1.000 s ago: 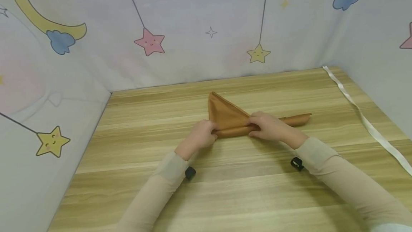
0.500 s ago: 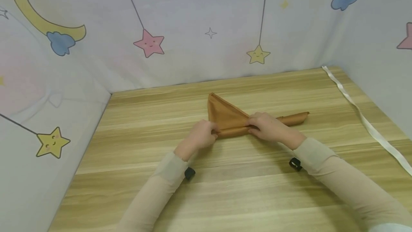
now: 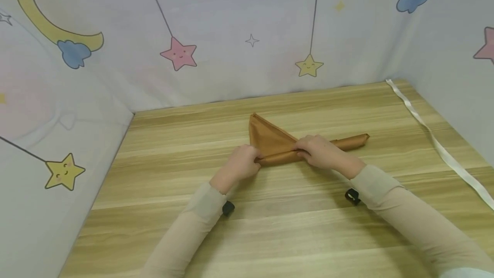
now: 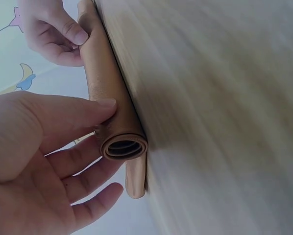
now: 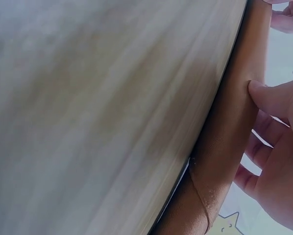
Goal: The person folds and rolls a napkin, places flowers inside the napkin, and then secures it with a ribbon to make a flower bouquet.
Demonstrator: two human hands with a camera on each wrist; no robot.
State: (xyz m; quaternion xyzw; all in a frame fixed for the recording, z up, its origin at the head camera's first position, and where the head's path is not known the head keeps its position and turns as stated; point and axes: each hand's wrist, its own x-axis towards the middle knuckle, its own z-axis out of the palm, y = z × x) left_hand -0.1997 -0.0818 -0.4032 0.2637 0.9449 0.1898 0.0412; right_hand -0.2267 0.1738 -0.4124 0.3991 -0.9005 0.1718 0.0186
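Observation:
A brown cloth napkin lies on the table, its near edge rolled into a tube and a flat triangle standing out behind it. My left hand pinches the roll at its left end. In the left wrist view the thumb rests on the cloth roll, whose coiled open end faces the camera. My right hand pinches the roll further right, thumb on the near side and fingers behind, as the right wrist view shows. Beyond it, the thin rolled tail sticks out to the right.
A white ribbon-like strip runs along the right side of the wooden table. A pale cloth backdrop with printed stars and moons closes off the back and both sides. Black wrist pieces hang under the sleeves.
The rolled tail on the right has drawn slightly leftward, and my right hand has shifted a little left with it. My left hand stays nearly in place at the roll's left end.

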